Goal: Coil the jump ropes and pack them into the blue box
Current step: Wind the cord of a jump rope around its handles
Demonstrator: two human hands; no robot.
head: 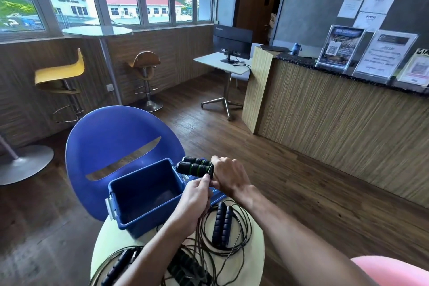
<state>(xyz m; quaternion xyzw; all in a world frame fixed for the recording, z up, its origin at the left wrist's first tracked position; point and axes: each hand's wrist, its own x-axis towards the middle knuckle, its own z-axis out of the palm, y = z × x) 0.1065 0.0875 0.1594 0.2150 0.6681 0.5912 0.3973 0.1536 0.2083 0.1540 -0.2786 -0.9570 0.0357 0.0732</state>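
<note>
An open blue box (130, 210) stands on a small round pale table (255, 245), and nothing shows on its visible floor. Just right of the box's far corner, my right hand (229, 175) grips two black jump-rope handles with green rings (193, 166), held side by side and pointing left. My left hand (197, 193) pinches the thin black cord (210, 170) where it wraps around the handles. The cord hangs down to the table. A coiled rope with dark blue handles (222, 224) lies on the table. More black-handled ropes (118, 264) lie tangled near the front edge.
A blue shell chair (104, 137) stands right behind the table. Bar stools (61, 76) and a tall round table (97, 30) stand by the windows. A reception counter (336, 109) runs along the right, a desk with a monitor (232, 42) beyond it. Something pink (394, 271) sits bottom right.
</note>
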